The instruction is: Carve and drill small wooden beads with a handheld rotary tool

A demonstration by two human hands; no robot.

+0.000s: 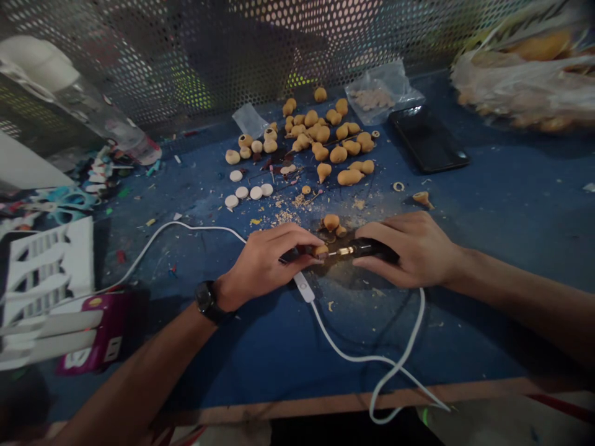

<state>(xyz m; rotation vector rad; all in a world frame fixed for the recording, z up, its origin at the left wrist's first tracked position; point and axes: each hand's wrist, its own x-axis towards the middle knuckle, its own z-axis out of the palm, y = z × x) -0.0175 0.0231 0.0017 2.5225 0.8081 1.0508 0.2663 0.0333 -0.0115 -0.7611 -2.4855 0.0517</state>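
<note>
Two bare hands are working close together over a scuffed blue workbench [509,214], below a perforated metal panel [139,59]. At the far left, a clear plastic bottle [100,114] is lying on its side, and teal-handled scissors [60,204] are resting among scraps nearer the left edge. Near left, a magenta power socket [100,334] is sitting beside a white slatted object [44,279], though the dim view makes that object hard to identify. A white cable [153,238] is curving from that corner towards the hands.

The left hand [269,260], with a black wristwatch [207,301] on its wrist, is pinching a small tan carved piece [320,251] between thumb and fingers. The piece is sitting at the brass tip of a black rotary tool [367,249], just above the bench. The right hand [409,248] is closing around the tool's body, and the cable's white inline switch [304,287] is lying just below the left hand.

Farther out, white discs [242,192] and a cluster of tan gourd-shaped pieces [325,136] are scattered among shavings [284,217]. Beyond them, a zip bag of pale fragments [383,93] is lying beside a black phone [427,139]. A bulging plastic bag [520,74] is occupying the far right corner.
</note>
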